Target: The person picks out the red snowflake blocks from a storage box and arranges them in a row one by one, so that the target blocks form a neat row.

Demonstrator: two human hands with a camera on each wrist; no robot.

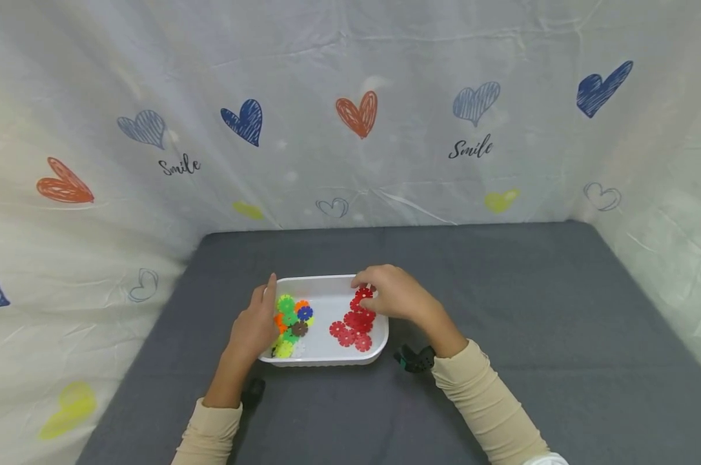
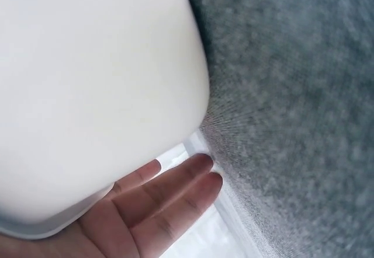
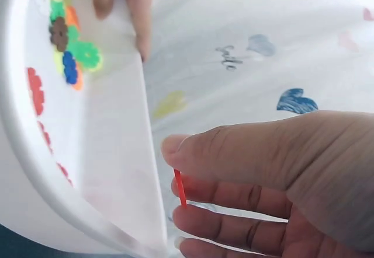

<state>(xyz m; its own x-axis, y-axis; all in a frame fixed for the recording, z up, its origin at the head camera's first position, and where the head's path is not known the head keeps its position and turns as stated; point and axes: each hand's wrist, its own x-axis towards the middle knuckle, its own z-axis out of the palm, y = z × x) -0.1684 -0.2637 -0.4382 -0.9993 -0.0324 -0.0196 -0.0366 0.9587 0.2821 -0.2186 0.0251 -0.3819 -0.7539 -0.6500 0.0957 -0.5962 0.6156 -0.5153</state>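
A white tray point(image 1: 327, 292) stands on the table in the head view, with flat, notched plastic discs inside it. My left hand point(image 1: 254, 330) grips its left side; in the left wrist view, fingers point(image 2: 175, 211) extend along the outer wall. My right hand point(image 1: 401, 294) is over the tray's right end. Between its thumb and fingertips it pinches a red notched disc point(image 3: 180, 189), seen edge-on in the right wrist view. Below that hand lies a group of red discs point(image 1: 359, 321). Green, yellow, orange, blue and brown discs point(image 1: 289, 318) cluster at the tray's left end.
A grey cloth point(image 1: 501, 290) covers the table. Behind it hangs a white curtain point(image 1: 408, 161) printed with hearts and the word Smile. Dark wrist devices sit below both hands, the right one point(image 1: 414, 358) close to the tray's right corner.
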